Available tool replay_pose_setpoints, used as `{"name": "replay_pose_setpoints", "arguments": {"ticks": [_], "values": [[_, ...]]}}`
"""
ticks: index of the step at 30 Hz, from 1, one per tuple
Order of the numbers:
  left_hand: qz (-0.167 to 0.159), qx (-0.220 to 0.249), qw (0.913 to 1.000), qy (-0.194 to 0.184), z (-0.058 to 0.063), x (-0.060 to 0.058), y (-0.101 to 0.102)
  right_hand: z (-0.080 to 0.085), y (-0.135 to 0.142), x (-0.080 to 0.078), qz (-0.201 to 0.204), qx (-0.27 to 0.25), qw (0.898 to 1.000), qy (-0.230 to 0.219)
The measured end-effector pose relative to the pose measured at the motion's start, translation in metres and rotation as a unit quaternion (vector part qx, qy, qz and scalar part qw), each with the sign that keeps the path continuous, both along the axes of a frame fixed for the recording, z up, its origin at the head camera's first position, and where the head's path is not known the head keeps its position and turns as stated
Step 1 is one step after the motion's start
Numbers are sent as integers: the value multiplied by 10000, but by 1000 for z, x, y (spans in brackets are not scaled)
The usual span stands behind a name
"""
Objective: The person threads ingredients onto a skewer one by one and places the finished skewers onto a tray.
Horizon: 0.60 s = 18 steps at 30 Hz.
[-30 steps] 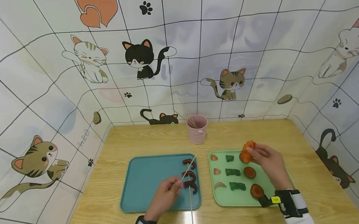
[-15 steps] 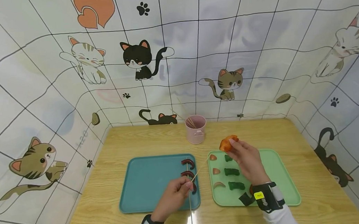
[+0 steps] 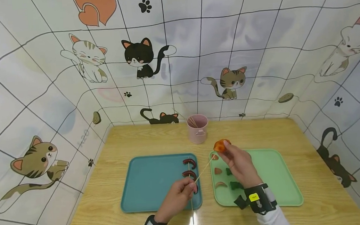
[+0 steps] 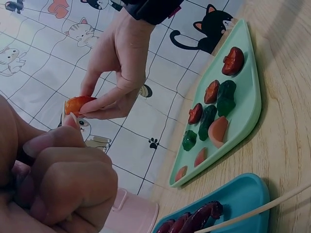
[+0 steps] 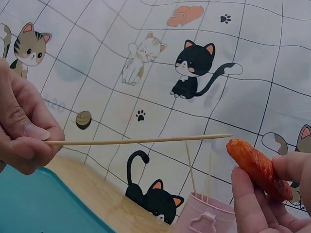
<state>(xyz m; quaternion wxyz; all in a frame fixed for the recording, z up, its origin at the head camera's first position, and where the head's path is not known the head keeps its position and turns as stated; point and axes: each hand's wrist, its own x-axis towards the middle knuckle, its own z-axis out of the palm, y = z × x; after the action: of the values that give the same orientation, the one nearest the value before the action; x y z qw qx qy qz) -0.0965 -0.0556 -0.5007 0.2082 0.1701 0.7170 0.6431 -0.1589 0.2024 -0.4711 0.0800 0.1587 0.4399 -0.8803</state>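
Observation:
My left hand [image 3: 176, 198] pinches a thin bamboo skewer [image 5: 141, 141] near the front of the blue tray. Its bare pointed end reaches to the right. Between thumb and fingers my right hand [image 3: 241, 164] holds a lumpy, glossy orange-red food piece [image 3: 221, 146] above the green tray [image 3: 275, 175]. In the right wrist view the skewer's tip is right at the upper end of that piece. Dark red curled tentacle pieces [image 3: 189, 174] lie threaded on another skewer [image 3: 192, 214] at the blue tray's [image 3: 150, 184] right side, partly behind my left hand.
Mushroom caps [image 4: 233, 61], green pieces [image 4: 226, 98] and small pinkish pieces [image 4: 218, 130] lie on the green tray, some hidden by my right hand in the head view. A pink cup [image 3: 198, 134] of skewers stands behind the trays. A cat-patterned wall rises at the table's back.
My right hand has moved left with the orange-red piece, from over the mushrooms toward the skewer. My left hand has shifted slightly right, lowering the skewer to point at the piece.

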Motion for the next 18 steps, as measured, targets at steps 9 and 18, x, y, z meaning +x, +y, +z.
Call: {"name": "replay_pose_setpoints", "arguments": {"ticks": [9, 18], "values": [[125, -38, 9999, 2, -1, -1, 0, -2, -5, 1, 131, -107, 9999, -5], [169, -44, 9998, 85, -5, -1, 0, -2, -5, 0, 82, -105, 9999, -51]]}}
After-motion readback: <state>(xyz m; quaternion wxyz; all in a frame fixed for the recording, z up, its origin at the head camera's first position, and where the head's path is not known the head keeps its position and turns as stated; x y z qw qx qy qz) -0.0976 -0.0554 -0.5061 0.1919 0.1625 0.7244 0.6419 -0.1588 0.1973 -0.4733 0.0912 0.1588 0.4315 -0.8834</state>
